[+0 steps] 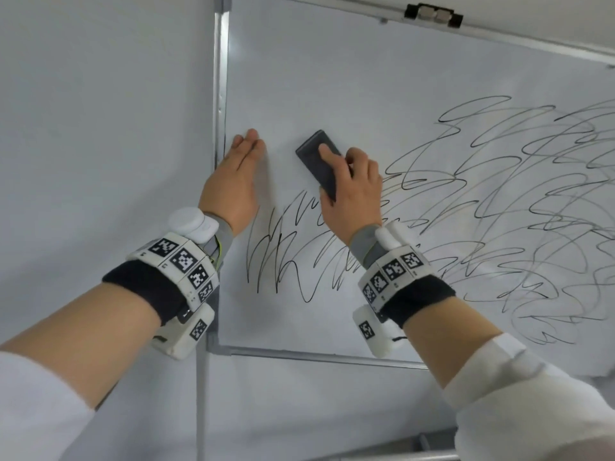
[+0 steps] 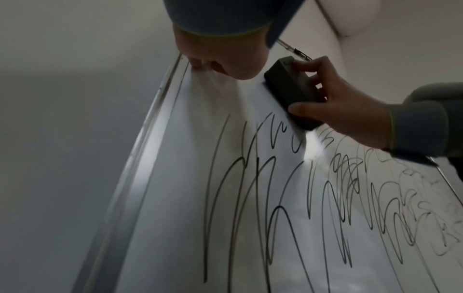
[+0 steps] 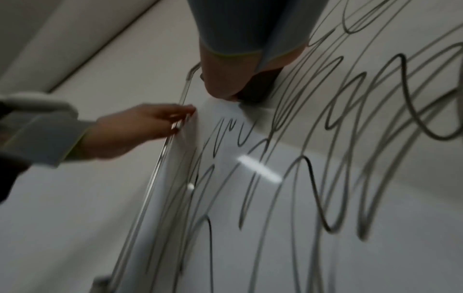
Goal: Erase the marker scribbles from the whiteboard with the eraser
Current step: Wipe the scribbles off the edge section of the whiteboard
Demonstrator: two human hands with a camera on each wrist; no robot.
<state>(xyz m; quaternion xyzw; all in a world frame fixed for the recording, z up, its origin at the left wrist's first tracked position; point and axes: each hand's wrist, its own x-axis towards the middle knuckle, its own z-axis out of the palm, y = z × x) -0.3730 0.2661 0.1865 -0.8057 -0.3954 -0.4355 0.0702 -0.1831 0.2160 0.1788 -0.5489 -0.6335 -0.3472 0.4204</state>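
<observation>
- The whiteboard filled most of the head view, framed in grey metal, with a clean white stretch across its upper left part.
- The marker scribbles ran in black loops over the board's lower and right areas, reaching almost to the left frame below the hands.
- The left hand lay flat against the board just beside the left frame, its fingers straight and held close together, holding nothing.
- The right hand gripped the eraser, fingers curled along one long side and the thumb against the other, as the left wrist view showed.
- The eraser, a dark rectangular block, was pressed to the board at the upper left edge of the scribbles, tilted, near the left hand but apart from it.
- A black and silver clip sat on the board's top frame.
</observation>
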